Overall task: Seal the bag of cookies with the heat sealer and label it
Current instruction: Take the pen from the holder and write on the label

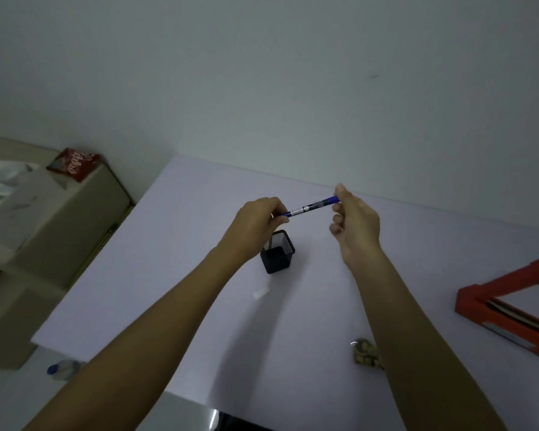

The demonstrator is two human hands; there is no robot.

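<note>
A blue marker pen [312,207] is held level above the white table [168,275]. My left hand [259,225] pinches its left end and my right hand [357,225] pinches its right end. Under the pen stands a black mesh pen holder [277,253]. A small white label [260,293] lies on the table left of the holder. The bag of cookies [365,353] lies near the front, partly hidden by my right forearm. The red heat sealer [507,309] sits at the right edge with its arm raised.
A beige cabinet [44,219] stands to the left of the table with a red packet [75,163] and white plastic on it. A bottle with a blue cap [61,370] lies on the floor at lower left. The wall rises behind the table.
</note>
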